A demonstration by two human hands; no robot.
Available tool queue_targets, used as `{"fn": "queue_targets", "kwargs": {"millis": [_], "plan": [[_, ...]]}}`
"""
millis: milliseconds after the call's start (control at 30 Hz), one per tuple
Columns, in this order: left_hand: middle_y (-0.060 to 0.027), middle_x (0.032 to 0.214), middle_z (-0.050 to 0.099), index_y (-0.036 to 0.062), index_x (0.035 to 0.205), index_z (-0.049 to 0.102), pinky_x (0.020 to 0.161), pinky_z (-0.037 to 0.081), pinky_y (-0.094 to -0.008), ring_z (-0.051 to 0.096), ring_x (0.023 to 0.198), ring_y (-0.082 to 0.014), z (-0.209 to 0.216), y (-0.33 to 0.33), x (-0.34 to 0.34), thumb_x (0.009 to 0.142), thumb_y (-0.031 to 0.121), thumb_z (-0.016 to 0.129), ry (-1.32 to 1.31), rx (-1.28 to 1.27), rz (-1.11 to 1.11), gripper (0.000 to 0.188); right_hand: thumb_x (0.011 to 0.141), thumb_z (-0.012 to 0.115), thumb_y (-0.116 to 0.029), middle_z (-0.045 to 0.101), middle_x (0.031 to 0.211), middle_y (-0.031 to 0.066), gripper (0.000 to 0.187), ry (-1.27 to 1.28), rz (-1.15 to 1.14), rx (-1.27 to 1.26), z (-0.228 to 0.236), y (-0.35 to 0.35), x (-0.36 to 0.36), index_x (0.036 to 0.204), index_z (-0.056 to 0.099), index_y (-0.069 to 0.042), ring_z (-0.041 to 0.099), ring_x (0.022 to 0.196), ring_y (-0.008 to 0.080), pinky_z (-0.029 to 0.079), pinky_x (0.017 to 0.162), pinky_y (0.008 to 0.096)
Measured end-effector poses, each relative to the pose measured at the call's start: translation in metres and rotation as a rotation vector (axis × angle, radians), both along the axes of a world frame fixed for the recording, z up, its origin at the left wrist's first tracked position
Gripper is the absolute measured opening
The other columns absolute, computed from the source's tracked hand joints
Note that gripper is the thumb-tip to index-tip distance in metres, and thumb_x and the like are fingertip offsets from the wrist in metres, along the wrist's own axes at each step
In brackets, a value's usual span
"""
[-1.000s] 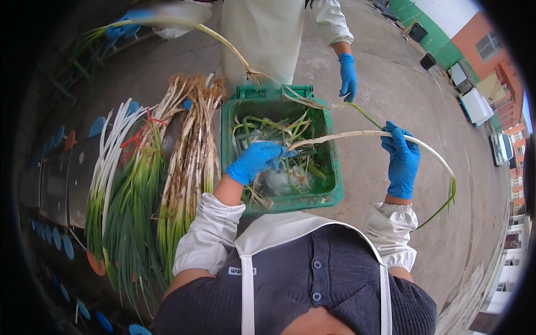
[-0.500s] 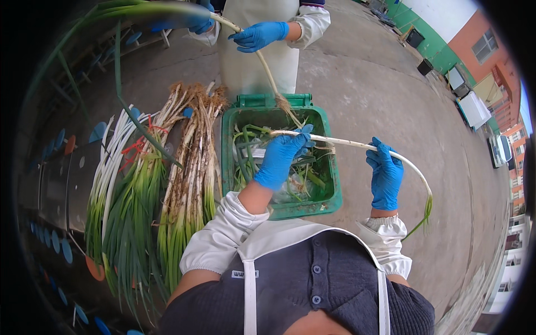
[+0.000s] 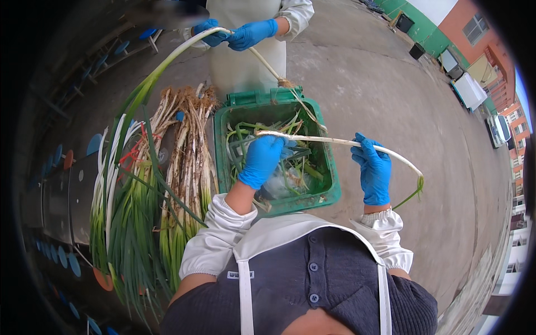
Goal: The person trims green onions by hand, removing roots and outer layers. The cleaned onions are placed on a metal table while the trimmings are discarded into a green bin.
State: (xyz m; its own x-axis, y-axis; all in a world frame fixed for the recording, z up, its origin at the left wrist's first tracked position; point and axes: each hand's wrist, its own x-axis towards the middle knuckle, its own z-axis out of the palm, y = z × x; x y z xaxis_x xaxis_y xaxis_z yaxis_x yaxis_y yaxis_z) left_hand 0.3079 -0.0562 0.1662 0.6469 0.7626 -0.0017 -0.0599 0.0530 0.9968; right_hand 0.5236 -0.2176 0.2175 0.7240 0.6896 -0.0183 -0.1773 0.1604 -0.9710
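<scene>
A long green onion (image 3: 324, 139) lies across both hands above the bin, its white stalk bending down to a short green tip at the right. My left hand (image 3: 261, 159), blue-gloved, is closed round the stalk near its left end. Further right, my right hand (image 3: 373, 176), also gloved, grips the same stalk with bent fingers. Beneath them stands a green bin (image 3: 334, 198) holding leaf scraps, peelings and clear plastic. Opposite me, a co-worker's gloved hands (image 3: 251, 34) hold another long green onion (image 3: 178, 49), its roots hanging over the bin's far rim.
Left of the bin, soil-covered green onions (image 3: 184, 145) lie beside peeled white ones (image 3: 111, 190), some tied with red string. They rest on a dark table (image 3: 84, 190) with round blue seats around it. Concrete floor (image 3: 413, 111) extends right toward parked vehicles and buildings.
My hands and the green onion have shifted slightly left, the left hand now nearer the stalk's end. The co-worker's green onion now arches down leftward, its leaves over the pile.
</scene>
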Motion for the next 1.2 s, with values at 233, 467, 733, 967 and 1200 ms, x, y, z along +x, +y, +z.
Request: {"fn": "queue_targets", "kwargs": {"millis": [233, 467, 733, 967, 1200], "plan": [[-0.0103, 0.089, 0.07, 0.0012, 0.101, 0.068, 0.07, 0.054, -0.0267, 0.068, 0.077, -0.0166, -0.013, 0.012, -0.011, 0.091, 0.016, 0.053, -0.269, -0.42, 0.247, 0.023, 0.089, 0.063, -0.017, 0.068, 0.095, 0.0094, 0.022, 0.021, -0.007, 0.001, 0.001, 0.0, 0.0, 0.102, 0.066, 0.0, 0.064, 0.074, 0.0141, 0.052, 0.065, 0.0256], [-0.0045, 0.083, 0.068, 0.0018, 0.104, 0.068, 0.053, 0.038, -0.0167, 0.046, 0.056, -0.0045, -0.047, 0.042, -0.047, 0.09, 0.024, 0.058, -0.386, -0.566, 0.435, 0.028, 0.088, 0.064, -0.017, 0.068, 0.094, 0.0078, 0.022, 0.031, -0.053, -0.001, 0.006, -0.002, 0.006, 0.104, 0.066, -0.001, 0.064, 0.072, 0.0118, 0.051, 0.06, 0.0223], [-0.0085, 0.086, 0.069, 0.0002, 0.092, 0.066, 0.068, 0.05, -0.0263, 0.063, 0.074, -0.0144, -0.08, 0.029, -0.059, 0.084, 0.011, 0.065, 0.096, -0.058, 0.131, 0.014, 0.087, 0.065, -0.018, 0.067, 0.104, 0.0106, 0.019, 0.045, -0.093, 0.012, 0.003, -0.009, 0.025, 0.099, 0.066, -0.004, 0.063, 0.077, 0.0151, 0.051, 0.067, 0.0261], [-0.0077, 0.098, 0.067, 0.002, 0.111, 0.063, 0.07, 0.051, -0.0266, 0.063, 0.083, -0.0158, -0.03, 0.022, -0.044, 0.094, 0.035, 0.055, -0.08, -0.176, 0.061, 0.039, 0.088, 0.064, -0.015, 0.067, 0.106, 0.0123, 0.014, 0.047, -0.061, 0.043, 0.002, -0.008, 0.027, 0.096, 0.066, -0.004, 0.065, 0.077, 0.015, 0.054, 0.063, 0.0245], [-0.0065, 0.081, 0.067, -0.0003, 0.098, 0.064, 0.065, 0.05, -0.0265, 0.061, 0.069, -0.0135, 0.006, 0.014, -0.035, 0.095, 0.03, 0.053, 0.015, 0.152, -0.016, 0.032, 0.088, 0.064, -0.014, 0.067, 0.104, 0.0129, 0.017, 0.042, -0.034, 0.04, 0.012, -0.007, 0.017, 0.098, 0.066, -0.001, 0.065, 0.077, 0.0152, 0.053, 0.065, 0.0245]]}}
